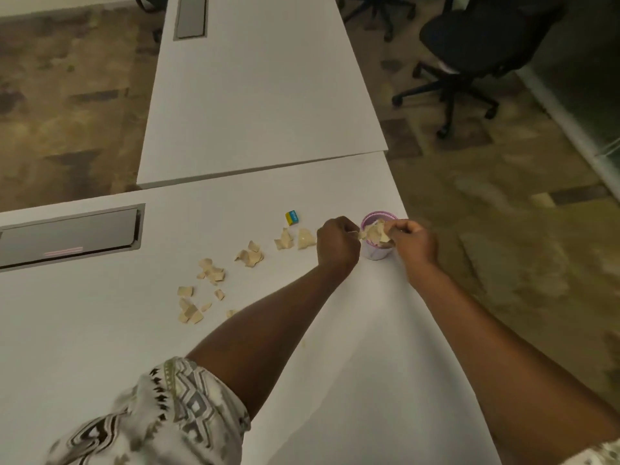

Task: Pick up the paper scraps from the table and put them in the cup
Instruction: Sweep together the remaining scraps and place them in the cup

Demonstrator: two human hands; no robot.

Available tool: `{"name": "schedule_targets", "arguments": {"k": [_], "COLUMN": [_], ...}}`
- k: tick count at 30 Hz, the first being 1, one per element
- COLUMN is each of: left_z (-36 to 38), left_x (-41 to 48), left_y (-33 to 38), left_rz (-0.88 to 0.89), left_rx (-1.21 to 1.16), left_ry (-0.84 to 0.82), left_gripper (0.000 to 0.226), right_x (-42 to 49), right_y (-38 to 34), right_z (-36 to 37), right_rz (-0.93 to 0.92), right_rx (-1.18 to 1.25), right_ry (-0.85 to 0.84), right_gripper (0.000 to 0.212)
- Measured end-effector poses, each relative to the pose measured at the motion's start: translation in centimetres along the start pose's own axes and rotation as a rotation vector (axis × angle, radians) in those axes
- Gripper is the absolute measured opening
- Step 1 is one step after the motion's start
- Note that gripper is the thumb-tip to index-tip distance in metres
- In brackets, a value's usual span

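Observation:
A small white cup with a purple rim stands near the right edge of the white table. Tan paper scraps fill its mouth. My left hand is curled just left of the cup, fingertips pinching a scrap at the rim. My right hand sits at the cup's right side, fingers closed on scraps over the opening. More tan scraps lie in a loose trail on the table to the left: a pair, a cluster, another and several small ones.
A small blue and yellow eraser lies behind the scraps. A grey cable hatch is set into the table at left. A second white table adjoins behind. A black office chair stands on the carpet at the far right.

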State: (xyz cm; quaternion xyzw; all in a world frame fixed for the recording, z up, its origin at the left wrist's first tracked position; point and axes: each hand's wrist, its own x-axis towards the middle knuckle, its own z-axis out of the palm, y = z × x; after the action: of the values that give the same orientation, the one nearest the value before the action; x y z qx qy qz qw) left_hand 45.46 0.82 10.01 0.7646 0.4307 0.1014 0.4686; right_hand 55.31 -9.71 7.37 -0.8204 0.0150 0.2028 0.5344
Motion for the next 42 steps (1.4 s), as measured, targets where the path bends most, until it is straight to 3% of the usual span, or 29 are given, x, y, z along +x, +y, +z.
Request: {"name": "schedule_targets", "arguments": {"k": [10,15,24,28,31,33,36,42], "left_z": [3.8,3.9,3.3,2.3,1.5,0.9,-0.1,-2.8], "left_x": [2.6,2.7,2.2,1.4,0.7,0.2,-0.9,-3.3], "left_y": [1.9,2.1,1.5,0.6,-1.2,-2.7,-5.4,-11.1], "left_rz": [0.086,0.171,0.245,0.264,0.27,0.239,0.199,0.103], "left_rx": [0.11,0.18,0.145,0.133,0.146,0.159,0.174,0.217], "left_ry": [-0.069,-0.143,-0.116,-0.084,-0.063,-0.053,-0.056,-0.051], "left_gripper": [0.026,0.029,0.037,0.034,0.038,0.04,0.037,0.03], "right_x": [3.5,4.1,3.2,1.4,0.1,-0.1,0.3,0.9], "right_y": [0.1,-0.1,-0.8,-1.2,-0.3,0.9,2.4,2.2], "right_z": [-1.2,-1.7,-2.2,-2.3,-1.8,-1.2,-0.1,1.2], "right_rz": [-0.031,-0.013,-0.077,-0.284,-0.563,-0.685,-0.73,-0.649], "right_rx": [-0.136,-0.143,-0.099,-0.36,-0.68,-0.88,-1.113,-1.275], "right_ry": [-0.049,-0.132,-0.221,-0.227,-0.275,-0.377,-0.455,-0.468], "right_gripper": [0.005,0.028,0.041,0.043,0.036,0.048,0.064,0.066]}}
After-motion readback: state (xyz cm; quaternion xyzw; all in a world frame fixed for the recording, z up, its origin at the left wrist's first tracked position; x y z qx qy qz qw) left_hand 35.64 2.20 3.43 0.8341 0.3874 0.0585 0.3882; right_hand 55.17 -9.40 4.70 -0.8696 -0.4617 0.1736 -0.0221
